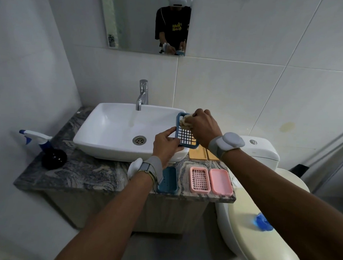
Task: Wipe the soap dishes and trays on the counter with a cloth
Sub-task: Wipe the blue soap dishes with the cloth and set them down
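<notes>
Gripping blue grid tray (186,136) in left hand (167,144), right hand (203,125) clutching cloth (185,120) against its top

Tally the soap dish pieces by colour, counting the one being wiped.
Blue: 2, the held blue grid and the blue tray
Pink: 2, the pink grid and the pink tray
Yellow: 2, the left yellow piece and the right yellow piece
Total: 6

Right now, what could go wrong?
The left hand pinches the blue grid tray by its lower edge while the right hand presses the cloth near its top; it might twist free and drop onto the sink. The blue dish sits at the front edge of the counter under the left wrist; a bump could knock it off.
</notes>
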Motion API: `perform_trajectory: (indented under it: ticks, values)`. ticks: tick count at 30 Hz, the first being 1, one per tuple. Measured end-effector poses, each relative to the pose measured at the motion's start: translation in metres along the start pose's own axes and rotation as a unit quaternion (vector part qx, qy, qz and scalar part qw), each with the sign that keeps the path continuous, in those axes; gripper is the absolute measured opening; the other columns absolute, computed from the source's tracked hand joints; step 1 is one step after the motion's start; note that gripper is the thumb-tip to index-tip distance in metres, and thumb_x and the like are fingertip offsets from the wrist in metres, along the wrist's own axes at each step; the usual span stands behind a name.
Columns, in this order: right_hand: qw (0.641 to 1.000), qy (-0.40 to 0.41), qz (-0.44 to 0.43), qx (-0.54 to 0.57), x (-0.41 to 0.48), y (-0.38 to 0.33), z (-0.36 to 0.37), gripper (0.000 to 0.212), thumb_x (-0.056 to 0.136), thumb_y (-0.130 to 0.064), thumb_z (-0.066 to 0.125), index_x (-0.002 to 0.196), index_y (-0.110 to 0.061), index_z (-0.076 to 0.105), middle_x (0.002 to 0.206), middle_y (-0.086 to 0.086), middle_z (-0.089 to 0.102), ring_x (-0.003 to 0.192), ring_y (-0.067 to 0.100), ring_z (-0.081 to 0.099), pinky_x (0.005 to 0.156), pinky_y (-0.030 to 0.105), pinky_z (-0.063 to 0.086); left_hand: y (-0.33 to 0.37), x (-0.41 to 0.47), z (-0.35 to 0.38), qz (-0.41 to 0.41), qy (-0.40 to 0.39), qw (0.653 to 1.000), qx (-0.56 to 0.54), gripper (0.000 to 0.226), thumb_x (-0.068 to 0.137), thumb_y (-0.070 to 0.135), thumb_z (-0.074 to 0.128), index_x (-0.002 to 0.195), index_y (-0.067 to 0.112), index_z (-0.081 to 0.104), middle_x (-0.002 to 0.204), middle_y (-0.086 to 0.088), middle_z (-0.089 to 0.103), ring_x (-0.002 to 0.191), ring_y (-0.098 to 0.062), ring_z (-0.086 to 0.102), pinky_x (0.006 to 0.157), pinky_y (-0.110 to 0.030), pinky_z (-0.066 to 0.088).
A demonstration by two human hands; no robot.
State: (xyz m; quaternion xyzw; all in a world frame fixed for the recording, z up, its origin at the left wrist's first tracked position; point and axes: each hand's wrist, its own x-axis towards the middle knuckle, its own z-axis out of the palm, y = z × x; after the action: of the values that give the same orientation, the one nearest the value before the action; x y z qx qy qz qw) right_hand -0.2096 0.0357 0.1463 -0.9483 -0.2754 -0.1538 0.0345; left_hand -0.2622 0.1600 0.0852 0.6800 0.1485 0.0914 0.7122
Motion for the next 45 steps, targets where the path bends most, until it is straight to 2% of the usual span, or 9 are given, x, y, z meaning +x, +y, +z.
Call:
perform_trajectory:
  ticks: [6,10,18,22,24,30,33,41,45]
  values:
    - [0.996,-0.046,-0.032,0.070,-0.008,-0.009,0.011,0.030,0.087,-0.015,0.062,0.117,-0.019,0.068,0.118,0.014,0.056,0.109,0.033,0.051,0.086,0.039,0.047,-0.008,0.000,-0.007,-0.010,0.020,1.000,-0.005,0.058,0.082,-0.004,0.065,0.135,0.017,0.056,0.098,-0.013,0.073,0.083,-0.016,0.068,0.067,-0.015,0.058]
    - [0.993,-0.068,-0.072,0.062,-0.018,-0.012,0.015,0.031,0.086,-0.017,0.067,0.116,-0.023,0.068,0.116,0.009,0.052,0.111,0.029,0.047,0.088,0.038,0.048,-0.012,0.001,-0.011,-0.017,0.019,1.000,-0.009,0.059,0.084,-0.005,0.066,0.139,0.014,0.053,0.099,-0.017,0.071,0.083,-0.018,0.067,0.058,-0.012,0.056]
    - [0.978,-0.079,-0.164,-0.102,-0.024,-0.005,0.006,0.037,0.086,-0.015,0.063,0.124,-0.018,0.060,0.127,0.009,0.046,0.119,0.029,0.041,0.082,0.040,0.056,-0.014,0.001,-0.011,-0.013,0.016,1.000,0.003,0.060,0.082,-0.006,0.064,0.136,0.019,0.055,0.092,-0.007,0.072,0.080,-0.011,0.069,0.060,-0.011,0.055]
    - [0.976,-0.039,-0.155,-0.146,-0.024,-0.005,0.003,0.033,0.089,-0.019,0.061,0.121,-0.009,0.061,0.131,0.013,0.046,0.122,0.031,0.041,0.081,0.038,0.054,-0.010,0.002,-0.006,-0.016,0.012,1.000,0.001,0.061,0.083,-0.005,0.063,0.138,0.019,0.054,0.100,-0.010,0.073,0.094,-0.020,0.070,0.088,-0.034,0.058]
    - [0.979,-0.023,-0.131,-0.157,-0.023,-0.007,0.004,0.034,0.090,-0.019,0.060,0.121,-0.007,0.060,0.132,0.014,0.044,0.120,0.032,0.042,0.082,0.039,0.053,-0.007,0.002,-0.006,-0.010,0.014,1.000,0.005,0.060,0.083,-0.004,0.063,0.138,0.019,0.054,0.098,-0.008,0.074,0.094,-0.018,0.071,0.090,-0.034,0.057]
    - [0.999,0.002,0.043,-0.027,-0.011,-0.005,0.000,0.032,0.087,-0.012,0.064,0.118,-0.008,0.058,0.121,0.015,0.045,0.113,0.034,0.046,0.079,0.042,0.055,-0.004,-0.006,0.000,0.002,-0.012,1.000,-0.003,0.056,0.085,-0.001,0.062,0.137,0.015,0.054,0.105,-0.012,0.073,0.098,-0.021,0.070,0.089,-0.036,0.058]
    - [0.995,0.012,0.086,0.041,-0.002,-0.013,0.002,0.024,0.090,-0.009,0.055,0.113,-0.006,0.062,0.117,0.016,0.048,0.109,0.037,0.051,0.082,0.043,0.051,-0.003,-0.006,0.004,0.015,-0.012,1.000,0.001,0.055,0.084,-0.002,0.062,0.137,0.015,0.055,0.101,-0.011,0.074,0.089,-0.017,0.070,0.074,-0.017,0.059]
    - [0.995,-0.064,0.003,0.079,-0.010,-0.022,0.014,0.025,0.090,-0.018,0.060,0.113,-0.019,0.069,0.117,0.010,0.050,0.104,0.030,0.054,0.085,0.040,0.052,-0.011,0.001,-0.009,-0.019,0.019,1.000,-0.004,0.055,0.086,-0.005,0.059,0.136,0.015,0.055,0.089,-0.012,0.070,0.076,-0.015,0.066,0.065,-0.017,0.059]
    - [0.992,-0.094,-0.068,0.056,-0.020,-0.022,0.020,0.027,0.087,-0.019,0.064,0.114,-0.020,0.068,0.114,0.008,0.051,0.103,0.026,0.054,0.082,0.034,0.051,-0.016,0.004,-0.017,-0.035,0.022,0.999,-0.023,0.055,0.087,-0.005,0.061,0.139,0.013,0.052,0.097,-0.016,0.072,0.093,-0.028,0.070,0.081,-0.034,0.060]
